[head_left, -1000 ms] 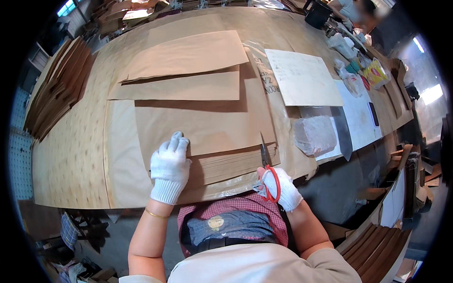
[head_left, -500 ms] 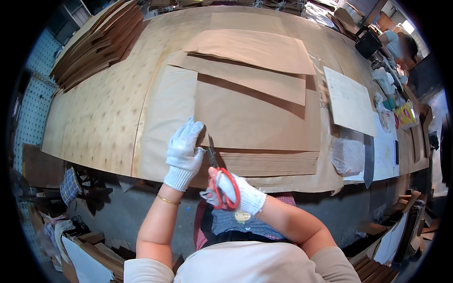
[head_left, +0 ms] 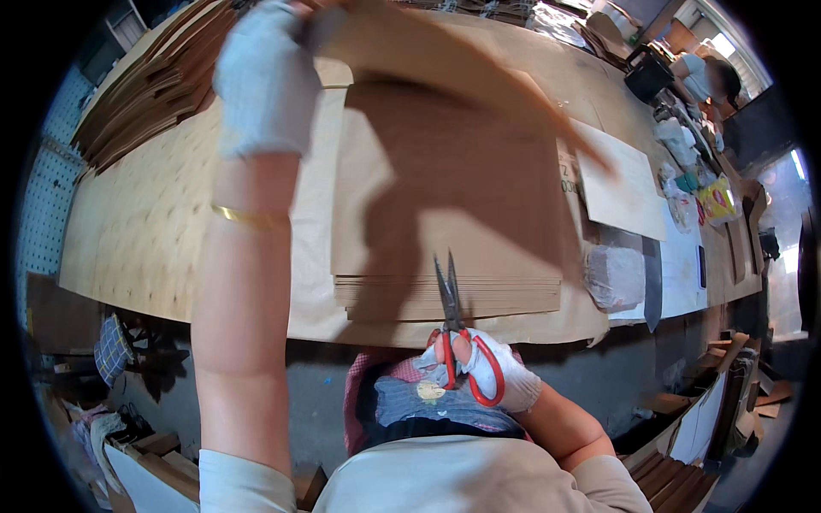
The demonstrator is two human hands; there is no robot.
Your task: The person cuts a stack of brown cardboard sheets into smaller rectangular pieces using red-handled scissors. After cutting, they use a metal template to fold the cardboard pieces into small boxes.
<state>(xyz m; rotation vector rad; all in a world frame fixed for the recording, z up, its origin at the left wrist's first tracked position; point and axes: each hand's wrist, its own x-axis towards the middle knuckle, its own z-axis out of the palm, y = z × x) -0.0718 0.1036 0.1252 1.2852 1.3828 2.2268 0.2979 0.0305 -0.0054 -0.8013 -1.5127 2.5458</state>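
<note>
My left hand [head_left: 267, 85], in a white knit glove, is raised high at the upper left, closed at the edge of a brown paper sheet [head_left: 402, 43]. The lifted sheet slants across above the table, blurred by motion; the fingertips are partly cut off by the picture's top. Below it lies a stack of brown paper [head_left: 479, 205], its layered edges showing at the near side, with the arm's shadow across it. My right hand [head_left: 509, 368], also gloved, holds red-handled scissors [head_left: 448, 295] near the table's front edge, blades slightly parted and pointing away from me.
A plywood table [head_left: 145, 231] carries a tall pile of brown sheets [head_left: 154, 85] at the far left. To the right lie a white board [head_left: 624, 184] and a plastic-wrapped block [head_left: 616, 278]. Another person [head_left: 710, 81] is at the far right, beside a black container [head_left: 650, 75].
My left hand has risen from the stack's near left corner to the upper left, lifting a brown sheet. My right hand has moved right with the scissors, whose blades are now parted.
</note>
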